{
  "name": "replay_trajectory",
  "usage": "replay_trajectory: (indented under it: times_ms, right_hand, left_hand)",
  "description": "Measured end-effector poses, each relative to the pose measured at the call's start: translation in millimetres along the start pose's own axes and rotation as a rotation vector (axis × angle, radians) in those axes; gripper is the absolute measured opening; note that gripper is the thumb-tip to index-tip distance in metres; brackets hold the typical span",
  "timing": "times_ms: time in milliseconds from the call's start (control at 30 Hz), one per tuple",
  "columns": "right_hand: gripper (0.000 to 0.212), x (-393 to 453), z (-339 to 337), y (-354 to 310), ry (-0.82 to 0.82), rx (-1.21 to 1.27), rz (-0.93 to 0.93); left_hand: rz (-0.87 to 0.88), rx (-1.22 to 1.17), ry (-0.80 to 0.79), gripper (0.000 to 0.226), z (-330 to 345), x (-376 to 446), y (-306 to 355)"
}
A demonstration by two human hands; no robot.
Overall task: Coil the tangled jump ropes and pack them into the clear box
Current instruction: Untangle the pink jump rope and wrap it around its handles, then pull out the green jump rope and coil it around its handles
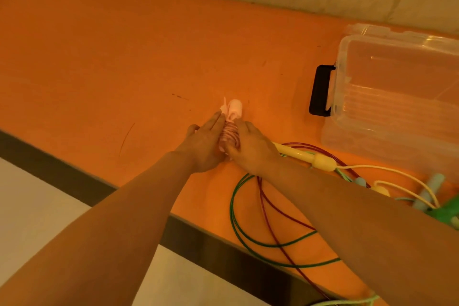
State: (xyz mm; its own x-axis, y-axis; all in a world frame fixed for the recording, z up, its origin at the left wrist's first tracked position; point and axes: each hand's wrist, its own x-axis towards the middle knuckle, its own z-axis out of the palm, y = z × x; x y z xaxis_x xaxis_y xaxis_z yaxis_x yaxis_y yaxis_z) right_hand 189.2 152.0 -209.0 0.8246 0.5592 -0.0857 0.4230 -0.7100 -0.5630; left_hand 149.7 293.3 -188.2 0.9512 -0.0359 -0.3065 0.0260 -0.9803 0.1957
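Your left hand [203,143] and right hand [250,148] grip the pink-handled rope bundle [230,135] mid-table, nearly coiled. Green [238,228] and yellow cords [387,171] remain tangled; the clear plastic box [397,97], far right, holds nothing yet.

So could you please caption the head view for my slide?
Both hands wind the red rope around pink handles beside the clear box.

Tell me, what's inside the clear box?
The clear box looks empty: only the orange table shows through its walls. No rope inside yet. Its right end runs out of the picture, so that part stays unseen.
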Motion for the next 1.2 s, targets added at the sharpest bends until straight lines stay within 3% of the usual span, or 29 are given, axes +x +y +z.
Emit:
replay_trajectory:
  times_ms: [167, 300, 700, 900, 1200]
  right_hand:
    - [0.077, -5, -5, 3, -0.109, 0.029, 0.003]
    - [0.075, -11, -7, 6, -0.156, -0.008, -0.013]
    - [0.061, -43, -26, 10, -0.192, -0.154, -0.064]
    - [0.055, -70, -41, 22, -0.159, -0.206, -0.049]
    - [0.046, -125, -69, 55, -0.092, -0.291, 0.016]
  left_hand:
    - [0.050, 0.022, 0.048, 0.078, 2, 0, -1]
    - [0.060, 0.090, 0.097, 0.072, 7, -5, 1]
    - [-0.113, 0.128, 0.158, 0.073, 15, -24, 21]
    - [-0.013, 0.162, 0.193, 0.068, 15, -32, 49]
    - [0.106, 0.229, 0.120, 0.064, 15, -39, 111]
